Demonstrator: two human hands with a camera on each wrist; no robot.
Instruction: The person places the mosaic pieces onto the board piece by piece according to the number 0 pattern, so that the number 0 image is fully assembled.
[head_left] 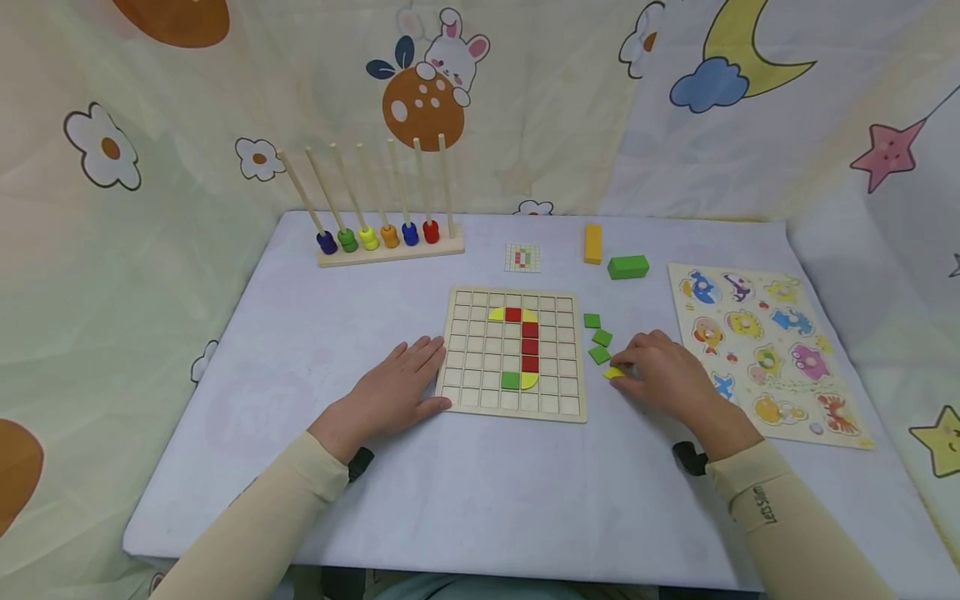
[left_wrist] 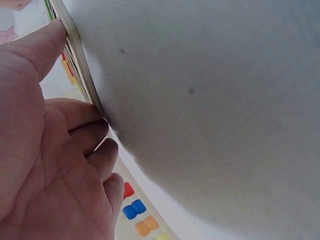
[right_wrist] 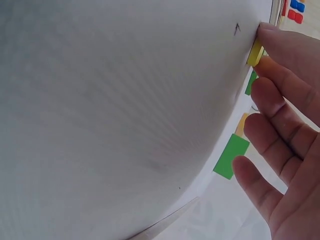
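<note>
Pinches yellow piece (head_left: pixel 613 372) in right hand (head_left: pixel 663 375) near green tiles (head_left: pixel 602 337) | rests straight-fingered left hand (head_left: pixel 397 390) against left edge of grid board (head_left: pixel 495 343)

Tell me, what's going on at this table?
A person's right hand pinches a yellow piece just right of a grid board, while the left hand touches the board's left edge. Red pieces, yellow pieces and one green square form a hook shape on it. Three loose green tiles lie to its right.
</note>
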